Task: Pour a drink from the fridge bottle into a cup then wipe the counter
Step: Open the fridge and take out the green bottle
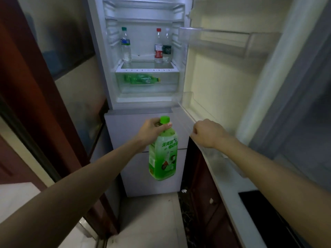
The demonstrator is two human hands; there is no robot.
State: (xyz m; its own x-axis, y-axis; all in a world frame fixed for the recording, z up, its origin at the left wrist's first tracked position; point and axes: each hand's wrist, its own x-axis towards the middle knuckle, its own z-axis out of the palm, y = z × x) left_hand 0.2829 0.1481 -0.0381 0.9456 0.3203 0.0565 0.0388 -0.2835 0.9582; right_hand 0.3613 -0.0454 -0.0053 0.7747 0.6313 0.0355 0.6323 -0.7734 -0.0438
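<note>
- The person faces the open fridge [143, 102], which stands at their 12 o'clock.
- Left hand [152, 131]: fingers and thumb are wrapped round the neck of the green bottle [163, 158], just under its green cap [164, 119]. The grasp is closed on the bottle.
- Green bottle: it hangs upright outside the fridge, in front of the closed lower compartments. Pale green liquid fills it to about the shoulder.
- Right hand [208, 134]: it lies at 3 o'clock of the bottle cap, apart from the bottle. Its fingers are curled on the lower edge of the fridge door [215, 77], grasping it.
- Fridge door: it is swung open toward 1 o'clock.
- Lit shelf [146, 61]: three clear bottles stand upright. One with a green top [126, 45] is at 9 o'clock. A red-topped one [158, 46] and a third bottle [167, 45] stand touching at 3 o'clock.
- Clear drawer [146, 88]: it sits at 6 o'clock of the shelf and contains a second green bottle [141, 79] lying on its side.
- Counter [231, 178]: a pale surface at the person's 4 o'clock, under the right forearm.
</note>
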